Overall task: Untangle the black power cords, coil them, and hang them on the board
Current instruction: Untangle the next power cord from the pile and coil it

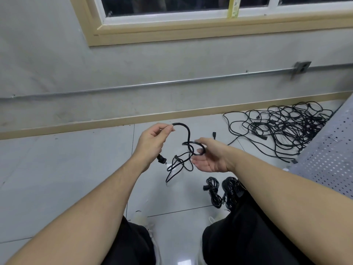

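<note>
A black power cord (pixel 188 134) arches between my hands above the tiled floor. My left hand (pixel 152 142) pinches it near one end, and its plug (pixel 162 160) hangs just below that hand. My right hand (pixel 209 156) is palm up with fingers spread, and a small loop of the cord (pixel 198 150) lies around its fingers. The rest of the cord dangles in loose loops (pixel 178 165) between my hands. A large tangle of black cords (pixel 282 127) lies on the floor at the right by the wall.
Two coiled cord bundles (pixel 214 190) (pixel 232 188) lie on the floor by my right knee. A grey perforated board (pixel 328 161) leans in at the right edge. A wall with a window and a metal conduit (pixel 172 83) stands ahead.
</note>
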